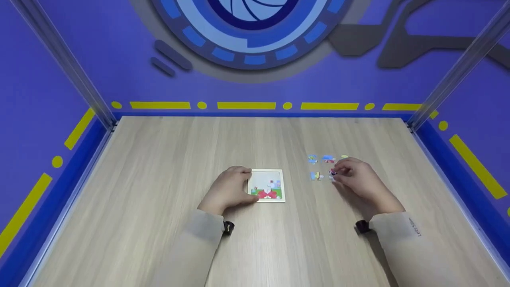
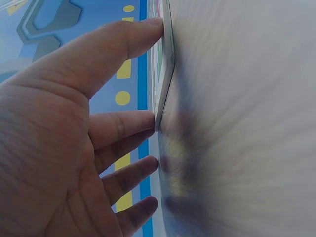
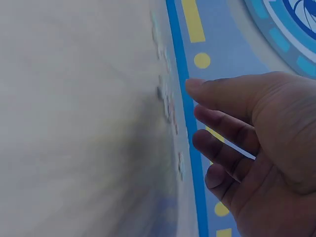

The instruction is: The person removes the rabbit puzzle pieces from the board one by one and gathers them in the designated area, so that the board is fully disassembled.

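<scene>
A small square puzzle board (image 1: pixel 271 185) with a partly filled picture lies on the wooden table (image 1: pixel 159 167). My left hand (image 1: pixel 251 185) rests at the board's left edge. In the left wrist view the thumb (image 2: pixel 143 34) and the index fingertip touch the board's edge (image 2: pixel 168 64), and the other fingers are straight. Several loose puzzle pieces (image 1: pixel 318 167) lie to the right of the board. My right hand (image 1: pixel 338 172) hovers over them, its fingertips right by a red and blue piece (image 1: pixel 332 173). In the right wrist view its fingers (image 3: pixel 217 123) are loosely curled and hold nothing, above the pieces (image 3: pixel 168 106).
Blue walls with yellow stripes (image 1: pixel 247 105) close off the table on the left, back and right. Metal posts (image 1: pixel 99 103) stand at the back corners. Bare wood spreads to the left of and in front of the board.
</scene>
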Motion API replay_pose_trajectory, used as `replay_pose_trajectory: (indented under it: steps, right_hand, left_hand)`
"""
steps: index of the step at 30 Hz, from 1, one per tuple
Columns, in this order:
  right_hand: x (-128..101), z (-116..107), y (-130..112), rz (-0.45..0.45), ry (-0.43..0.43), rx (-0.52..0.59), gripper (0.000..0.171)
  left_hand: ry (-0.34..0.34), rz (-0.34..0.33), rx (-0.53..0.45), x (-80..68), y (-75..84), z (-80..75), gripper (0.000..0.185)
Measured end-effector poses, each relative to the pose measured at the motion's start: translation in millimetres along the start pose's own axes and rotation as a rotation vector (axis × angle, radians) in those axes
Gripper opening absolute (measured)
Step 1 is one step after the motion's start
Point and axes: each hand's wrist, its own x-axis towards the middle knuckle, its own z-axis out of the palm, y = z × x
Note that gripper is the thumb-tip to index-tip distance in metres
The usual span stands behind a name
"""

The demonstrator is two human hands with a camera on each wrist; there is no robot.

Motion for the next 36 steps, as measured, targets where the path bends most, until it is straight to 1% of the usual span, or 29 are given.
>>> replay_pose_trajectory:
  steps: [5, 11, 14, 17, 20, 25, 29, 36]
  right_hand:
    - [7, 7, -17, -0.034, 0.004, 0.033, 0.018]
    - [17, 22, -43, -0.067, 0.006, 0.093, 0.02]
    - [23, 31, -59, -0.07, 0.009, 0.122, 0.025]
    - [29, 39, -79, -0.083, 0.011, 0.123, 0.03]
    - [34, 46, -98, -0.098, 0.005, 0.125, 0.031]
    - [36, 55, -122, -0.114, -0.004, 0.176, 0.028]
    - [35, 66, -130, -0.12, -0.013, 0.206, 0.027]
    - [36, 91, -129, -0.138, -0.119, 0.237, 0.031]
  left_hand:
    - [-0.002, 0.006, -0.005, -0.2, -0.7, 1.0, 0.083]
    - [-0.001, 0.009, 0.002, -0.4, -1.2, 1.8, 0.083]
    - [0.0, 0.006, -0.002, -0.8, -0.7, 1.7, 0.082]
    - [0.001, -0.003, -0.012, -1.7, 0.1, 1.9, 0.08]
    - [0.003, -0.02, -0.012, -1.8, 0.2, 1.9, 0.079]
    - [0.002, -0.034, -0.019, -0.8, 1.1, 0.8, 0.079]
    - [0.001, -0.03, -0.023, 0.0, 2.3, -1.2, 0.079]
    - [0.005, -0.014, -0.007, -0.4, 1.5, -3.2, 0.079]
